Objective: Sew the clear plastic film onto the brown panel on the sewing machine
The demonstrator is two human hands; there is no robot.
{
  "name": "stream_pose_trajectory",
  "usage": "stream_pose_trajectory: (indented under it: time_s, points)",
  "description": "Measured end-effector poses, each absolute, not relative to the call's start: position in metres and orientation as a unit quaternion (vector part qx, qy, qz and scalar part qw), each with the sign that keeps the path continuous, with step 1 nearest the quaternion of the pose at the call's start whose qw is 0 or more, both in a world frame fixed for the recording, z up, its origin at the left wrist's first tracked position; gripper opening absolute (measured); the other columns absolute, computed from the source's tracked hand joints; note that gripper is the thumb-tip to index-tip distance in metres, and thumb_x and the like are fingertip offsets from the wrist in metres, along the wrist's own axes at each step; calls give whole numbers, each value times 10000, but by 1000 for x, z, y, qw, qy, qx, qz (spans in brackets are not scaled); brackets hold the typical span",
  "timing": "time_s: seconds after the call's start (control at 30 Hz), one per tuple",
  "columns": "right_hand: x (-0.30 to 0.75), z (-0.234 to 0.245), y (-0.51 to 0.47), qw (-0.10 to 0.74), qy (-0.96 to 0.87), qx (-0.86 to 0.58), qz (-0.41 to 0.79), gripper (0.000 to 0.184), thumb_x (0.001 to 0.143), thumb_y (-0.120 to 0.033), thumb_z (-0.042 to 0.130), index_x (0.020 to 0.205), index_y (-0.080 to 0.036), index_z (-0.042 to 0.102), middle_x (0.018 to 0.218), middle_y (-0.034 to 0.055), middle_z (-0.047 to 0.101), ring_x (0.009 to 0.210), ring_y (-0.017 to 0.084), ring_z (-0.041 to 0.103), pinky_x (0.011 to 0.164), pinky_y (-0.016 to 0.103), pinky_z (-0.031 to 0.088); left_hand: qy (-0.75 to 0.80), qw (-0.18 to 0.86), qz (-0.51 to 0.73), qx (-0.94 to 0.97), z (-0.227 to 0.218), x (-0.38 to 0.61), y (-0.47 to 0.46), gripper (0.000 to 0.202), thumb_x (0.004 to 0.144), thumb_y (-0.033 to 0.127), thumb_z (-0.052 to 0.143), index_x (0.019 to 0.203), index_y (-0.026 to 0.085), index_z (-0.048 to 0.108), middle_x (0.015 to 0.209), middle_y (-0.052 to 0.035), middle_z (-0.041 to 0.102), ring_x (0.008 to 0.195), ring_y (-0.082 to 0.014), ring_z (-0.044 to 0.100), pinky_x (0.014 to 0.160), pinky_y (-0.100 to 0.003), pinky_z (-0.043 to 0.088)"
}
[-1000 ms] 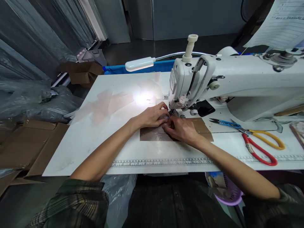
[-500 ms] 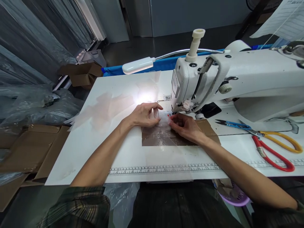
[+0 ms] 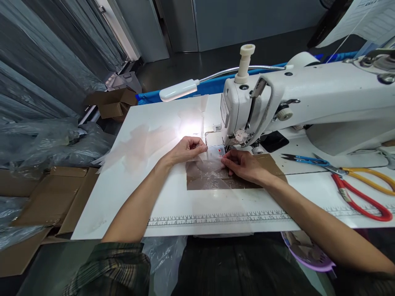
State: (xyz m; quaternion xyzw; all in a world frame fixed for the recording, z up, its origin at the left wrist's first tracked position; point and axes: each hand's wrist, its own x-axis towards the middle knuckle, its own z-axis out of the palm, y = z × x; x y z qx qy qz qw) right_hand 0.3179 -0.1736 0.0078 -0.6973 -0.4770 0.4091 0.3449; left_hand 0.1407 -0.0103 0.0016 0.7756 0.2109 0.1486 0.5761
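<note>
- Your left hand (image 3: 187, 149) pinches the clear plastic piece (image 3: 207, 164) at its left edge.
- Your right hand (image 3: 243, 165) pinches its right edge, just before the sewing machine (image 3: 277, 102) foot.
- Bare tabletop (image 3: 123, 185) lies open leftward; scissors (image 3: 358, 185) lie well right.

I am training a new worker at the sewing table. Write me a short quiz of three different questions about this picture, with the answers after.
1. True or false: the red-handled scissors lie on the left side of the table.
2. Which hand is closer to the sewing machine needle area: A) left hand, B) right hand?
3. Fill in: both hands rest on a clear plastic piece that lies over a ____ coloured patch.

Key
1. False; they lie on the right side, next to the small blue snips.
2. B.
3. Brown.
</note>
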Motion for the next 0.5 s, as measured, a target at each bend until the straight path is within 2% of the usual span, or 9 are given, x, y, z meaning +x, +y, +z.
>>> stream_pose_trajectory:
  time_s: [0.1,0.17,0.27,0.37,0.43,0.5]
  points:
    - [314,13,-173,341,-476,-695,417,131,923,-314,569,864,-198,577,769,24,702,588,128,637,550,242,507,219,554,154,789,-3,144,-10,484,778,599,652,624,157,528,559,45,354,499,-68,283,450,-212,216]
    - [310,15,-172,335,-469,-707,411,112,924,-257,564,833,-192,567,700,18,685,577,132,639,540,234,500,225,531,163,801,-7,147,-9,466,800,576,624,619,160,518,560,45,344,506,-73,276,458,-216,211]
    - [305,17,-170,336,-459,-717,403,122,914,-219,572,797,-185,564,630,2,652,557,134,638,535,229,485,230,473,183,830,-12,149,-9,392,847,501,585,655,161,550,588,34,399,522,-86,321,486,-223,270]
    - [305,19,-172,320,-469,-721,396,124,897,-293,614,866,-182,569,641,-10,658,515,130,616,532,240,459,240,324,240,883,-12,150,-11,293,852,456,609,885,167,644,797,-20,567,612,-121,453,555,-248,367]
    - [308,23,-176,280,-492,-742,361,225,886,-395,633,931,-181,577,638,-9,660,512,142,605,528,254,432,265,202,293,896,-9,151,-16,314,869,441,608,1048,184,638,990,-68,601,737,-162,541,582,-265,401]
    - [310,27,-183,229,-526,-776,262,281,895,-455,610,957,-181,603,657,10,664,569,175,616,537,273,410,273,123,326,897,-6,153,-23,263,916,404,559,1046,190,638,1047,-88,608,853,-196,584,609,-281,429]
